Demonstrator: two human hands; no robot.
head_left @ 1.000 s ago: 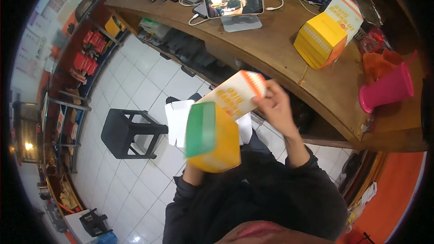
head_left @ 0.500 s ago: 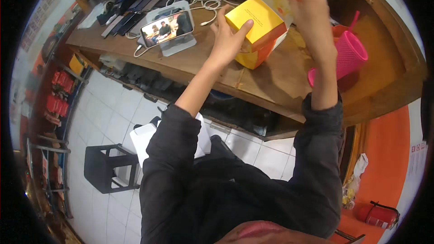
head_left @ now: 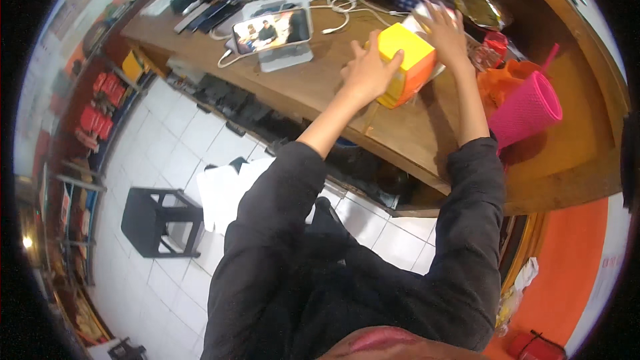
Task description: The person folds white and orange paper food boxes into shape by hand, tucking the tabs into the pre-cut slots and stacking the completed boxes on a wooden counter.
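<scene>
A yellow and orange cardboard box (head_left: 407, 47) stands on the wooden desk in front of me. My left hand (head_left: 367, 75) grips its left side, thumb on the near edge of the yellow top and fingers on the far side. My right hand (head_left: 447, 40) lies just beyond the box's right side, fingers stretched out and apart over a pale flap or card (head_left: 419, 15). The fingers partly cover that piece, and I cannot tell whether it is joined to the box.
A phone (head_left: 272, 30) playing video leans on a grey stand (head_left: 287, 59) at the left. White cables (head_left: 340, 1) tangle behind it. Several dark phones (head_left: 223, 5) lie at the far left. A pink tumbler (head_left: 527, 112) lies tilted at the right beside orange wrapping (head_left: 501, 83).
My right hand has dropped from the raised, printed lid to lie spread behind the box. The lid no longer stands up. My left hand keeps its hold; the whole view has shifted.
</scene>
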